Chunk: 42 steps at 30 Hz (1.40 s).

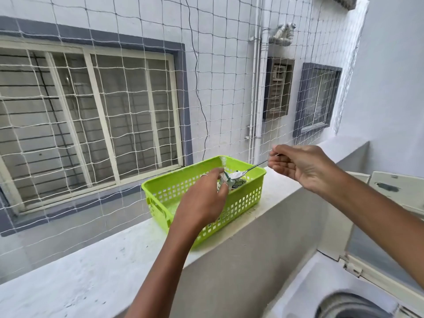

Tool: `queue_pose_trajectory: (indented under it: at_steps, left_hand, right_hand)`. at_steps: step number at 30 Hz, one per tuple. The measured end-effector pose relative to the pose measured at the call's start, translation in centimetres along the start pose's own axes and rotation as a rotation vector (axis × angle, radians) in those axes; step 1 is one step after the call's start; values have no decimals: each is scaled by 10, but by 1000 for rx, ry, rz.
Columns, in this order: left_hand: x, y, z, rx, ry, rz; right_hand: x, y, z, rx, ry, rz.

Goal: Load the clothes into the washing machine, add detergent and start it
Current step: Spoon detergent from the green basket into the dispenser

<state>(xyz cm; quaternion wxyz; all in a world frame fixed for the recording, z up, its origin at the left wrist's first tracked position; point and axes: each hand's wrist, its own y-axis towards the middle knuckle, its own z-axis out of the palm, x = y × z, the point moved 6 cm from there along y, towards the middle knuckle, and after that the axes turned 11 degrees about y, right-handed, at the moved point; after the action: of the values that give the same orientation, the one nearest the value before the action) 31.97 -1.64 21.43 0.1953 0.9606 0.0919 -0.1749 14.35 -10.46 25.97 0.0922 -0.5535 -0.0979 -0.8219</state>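
Our left hand [202, 200] steadies the detergent packet [226, 182] in the green basket [241, 203] so our right hand [302, 167], pinching the spoon [250, 169], can scoop powder.

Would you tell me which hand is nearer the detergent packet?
Left. The left hand grips the detergent packet inside the basket; the right hand holds the spoon up to its right.
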Motion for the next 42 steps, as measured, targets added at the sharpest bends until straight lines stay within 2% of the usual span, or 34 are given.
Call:
queue_pose_trajectory:
  at_steps: [8, 18, 28, 35, 42]
  left_hand:
    - [-2, 1, 3, 45, 13, 12]
    - [-2, -2, 1, 31, 139, -25]
    - [-2, -3, 2, 49, 149, -41]
    - [-5, -1, 5, 97, 142, -11]
    - [-7, 0, 6, 126, 102, 4]
  right_hand:
    - [10, 3, 18, 93, -184, -94]
    - [21, -6, 41, 307, -501, -287]
    - [-7, -2, 54, 269, -819, -516]
    - [-25, 7, 57, 295, -907, -434]
    - [-30, 7, 57, 335, -675, -233]
